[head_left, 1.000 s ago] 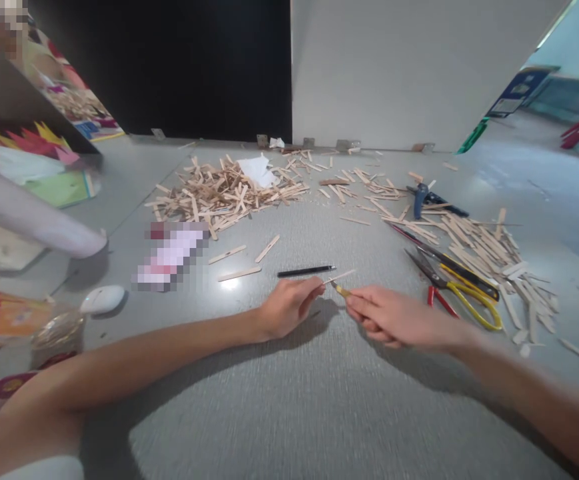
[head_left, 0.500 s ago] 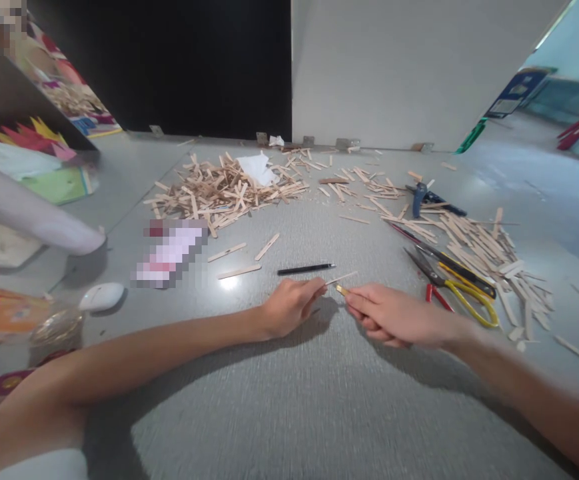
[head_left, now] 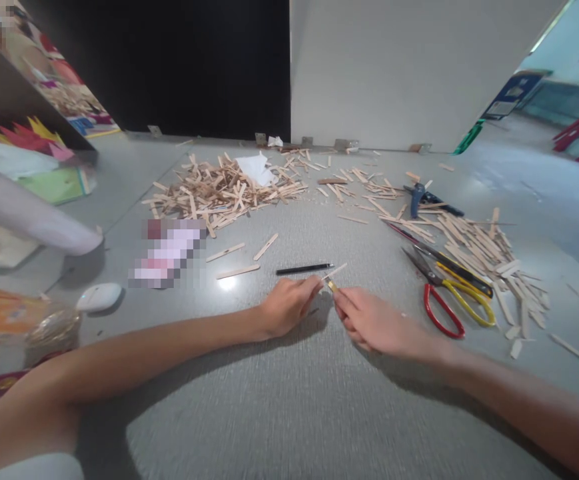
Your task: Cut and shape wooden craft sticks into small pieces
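Observation:
My left hand (head_left: pixel 289 307) is closed, pinching a thin wooden craft stick (head_left: pixel 336 271) that points up to the right. My right hand (head_left: pixel 376 320) is closed around a small tool with a yellow-gold end (head_left: pixel 331 286); the fist hides most of it, so its kind is unclear. That end lies close against the stick, and I cannot tell whether they touch. Just beyond my fingers is a slim black pen-like tool (head_left: pixel 303 269). A few loose craft sticks (head_left: pixel 238 272) lie to the left of it.
A heap of craft sticks (head_left: pixel 219 187) with white paper (head_left: pixel 256 169) lies behind. On the right are scissors (head_left: pixel 439 283) with red and yellow handles, a black-and-yellow cutter (head_left: pixel 462 272), blue-handled pliers (head_left: pixel 418 199) and more sticks (head_left: pixel 474 240). A white case (head_left: pixel 99 297) sits left.
My right hand has moved left and slightly down, bringing the yellow-ended tool in against the stick. The stick's far end has tilted up; the scissors' red handle is now uncovered.

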`<state>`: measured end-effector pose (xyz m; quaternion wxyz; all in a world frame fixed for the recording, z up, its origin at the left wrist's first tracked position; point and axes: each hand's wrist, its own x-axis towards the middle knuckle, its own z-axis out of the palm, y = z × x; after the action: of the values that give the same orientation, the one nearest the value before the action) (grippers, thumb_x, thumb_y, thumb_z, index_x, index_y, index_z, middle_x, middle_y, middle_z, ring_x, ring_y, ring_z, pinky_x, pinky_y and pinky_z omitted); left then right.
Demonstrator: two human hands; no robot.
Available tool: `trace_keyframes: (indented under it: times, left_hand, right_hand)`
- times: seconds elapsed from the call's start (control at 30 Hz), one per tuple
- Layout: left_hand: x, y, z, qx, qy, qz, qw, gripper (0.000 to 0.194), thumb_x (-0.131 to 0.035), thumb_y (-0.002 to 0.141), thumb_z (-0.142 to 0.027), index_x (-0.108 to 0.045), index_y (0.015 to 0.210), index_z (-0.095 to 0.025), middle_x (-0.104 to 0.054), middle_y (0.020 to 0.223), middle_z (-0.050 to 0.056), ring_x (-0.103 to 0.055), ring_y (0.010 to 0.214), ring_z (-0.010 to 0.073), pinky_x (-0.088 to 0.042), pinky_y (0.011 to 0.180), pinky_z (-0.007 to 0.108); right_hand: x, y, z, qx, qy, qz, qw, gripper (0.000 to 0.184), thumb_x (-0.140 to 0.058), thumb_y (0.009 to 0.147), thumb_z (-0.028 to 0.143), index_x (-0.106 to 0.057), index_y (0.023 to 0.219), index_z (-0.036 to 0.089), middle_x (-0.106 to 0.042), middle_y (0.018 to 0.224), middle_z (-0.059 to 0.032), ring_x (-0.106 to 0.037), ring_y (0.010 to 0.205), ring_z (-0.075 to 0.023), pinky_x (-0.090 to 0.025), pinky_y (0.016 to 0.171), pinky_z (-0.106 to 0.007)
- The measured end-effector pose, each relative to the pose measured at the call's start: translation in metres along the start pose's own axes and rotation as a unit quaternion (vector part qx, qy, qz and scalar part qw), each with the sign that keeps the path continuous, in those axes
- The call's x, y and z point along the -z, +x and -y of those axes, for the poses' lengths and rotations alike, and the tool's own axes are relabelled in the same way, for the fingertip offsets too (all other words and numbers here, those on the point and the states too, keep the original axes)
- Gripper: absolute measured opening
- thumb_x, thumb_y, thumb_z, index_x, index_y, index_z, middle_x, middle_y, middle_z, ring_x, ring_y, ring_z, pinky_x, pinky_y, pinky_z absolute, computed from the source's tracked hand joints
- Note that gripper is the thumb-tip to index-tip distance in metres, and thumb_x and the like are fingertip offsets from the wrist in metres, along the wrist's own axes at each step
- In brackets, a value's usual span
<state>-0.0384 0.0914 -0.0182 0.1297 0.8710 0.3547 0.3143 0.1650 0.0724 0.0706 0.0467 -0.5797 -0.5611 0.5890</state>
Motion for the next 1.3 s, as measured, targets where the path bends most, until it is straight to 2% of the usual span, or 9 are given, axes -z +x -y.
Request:
trace_keyframes:
  times: [0.17,0.37,0.5,0.63,0.77,0.87,0.97,1.07,1.3]
  left_hand:
    - [0.001,0.001,-0.001,0.02,-0.023,0.013,0.999,0.03,-0.035,0.111,-0.025,-0.057,0.091,-0.024,-0.062,0.066,-0.001,-0.056,0.053,0.0168,-0.037,0.051,0.028]
    - [0.009,0.011,-0.007,0.06,-0.069,-0.017,0.996,0.04,-0.032,0.116,-0.031,-0.067,0.1,-0.018,-0.066,0.07,0.0,-0.059,0.056,0.0142,-0.044,0.058,0.024]
    - [0.012,0.012,-0.01,0.088,-0.098,-0.043,0.99,0.048,-0.03,0.118,-0.038,-0.071,0.11,-0.014,-0.056,0.061,-0.004,-0.049,0.049,0.0123,-0.042,0.053,0.023]
    - [0.017,0.008,-0.011,0.101,-0.124,-0.052,0.986,0.057,-0.024,0.118,-0.045,-0.07,0.128,-0.012,-0.064,0.067,0.0,-0.06,0.056,0.0152,-0.052,0.061,0.025]
    - [0.017,0.009,-0.012,0.114,-0.126,-0.05,0.984,0.053,-0.037,0.115,-0.052,-0.069,0.131,-0.012,-0.07,0.076,0.002,-0.061,0.055,0.0144,-0.053,0.062,0.025]
    - [0.014,0.011,-0.013,0.119,-0.124,-0.046,0.984,0.047,-0.04,0.114,-0.05,-0.071,0.115,-0.015,-0.065,0.069,-0.002,-0.052,0.049,0.0115,-0.044,0.054,0.022]
    - [0.014,0.012,-0.015,0.116,-0.131,-0.038,0.984,0.05,-0.032,0.116,-0.045,-0.065,0.089,-0.019,-0.051,0.057,-0.006,-0.046,0.047,0.0108,-0.039,0.052,0.021]
    - [0.016,0.012,-0.017,0.12,-0.136,-0.037,0.983,0.048,-0.029,0.116,-0.04,-0.057,0.081,-0.021,-0.042,0.054,-0.008,-0.04,0.045,0.0104,-0.036,0.05,0.022]
    - [0.019,0.014,-0.015,0.128,-0.144,-0.035,0.981,0.044,-0.03,0.114,-0.038,-0.049,0.077,-0.023,-0.043,0.055,-0.008,-0.041,0.046,0.0107,-0.036,0.051,0.023]
  right_hand:
    - [-0.027,0.003,-0.012,0.05,-0.037,-0.065,0.996,0.035,-0.031,0.116,0.035,-0.043,0.084,0.026,-0.036,0.059,0.0072,-0.034,0.047,-0.0126,-0.03,0.049,-0.027]
    - [0.002,-0.002,-0.002,0.134,-0.159,-0.107,0.972,0.018,-0.064,0.101,0.026,-0.052,0.087,0.024,-0.058,0.075,-0.0014,-0.052,0.068,-0.0193,-0.031,0.063,-0.031]
    - [0.015,-0.008,0.0,0.182,-0.253,-0.174,0.934,0.011,-0.057,0.101,0.017,-0.053,0.094,0.024,-0.066,0.088,-0.0062,-0.054,0.073,-0.0207,-0.03,0.066,-0.032]
    - [0.024,-0.015,0.007,0.17,-0.297,-0.184,0.921,0.028,-0.049,0.108,0.026,-0.05,0.08,0.024,-0.064,0.077,-0.0045,-0.049,0.067,-0.0188,-0.029,0.066,-0.034]
    - [0.03,-0.021,0.011,0.166,-0.269,-0.138,0.939,0.042,-0.045,0.11,0.03,-0.049,0.069,0.024,-0.061,0.065,-0.0015,-0.052,0.061,-0.0169,-0.032,0.065,-0.034]
    - [0.03,-0.025,0.013,0.152,-0.196,-0.077,0.966,0.045,-0.042,0.111,0.032,-0.055,0.069,0.022,-0.058,0.06,0.0003,-0.055,0.058,-0.0151,-0.039,0.065,-0.032]
    - [0.029,-0.03,0.015,0.116,-0.109,-0.014,0.987,0.034,-0.043,0.112,0.033,-0.068,0.095,0.018,-0.055,0.061,0.0041,-0.049,0.052,-0.0122,-0.041,0.058,-0.028]
    - [0.029,-0.036,0.017,0.092,-0.022,0.052,0.994,0.029,-0.052,0.11,0.043,-0.065,0.123,0.02,-0.055,0.071,0.0054,-0.043,0.05,-0.01,-0.035,0.046,-0.023]
    - [0.035,-0.045,0.02,0.105,0.008,0.058,0.993,0.037,-0.06,0.104,0.046,-0.066,0.129,0.02,-0.051,0.078,0.0044,-0.041,0.054,-0.0097,-0.036,0.044,-0.021]
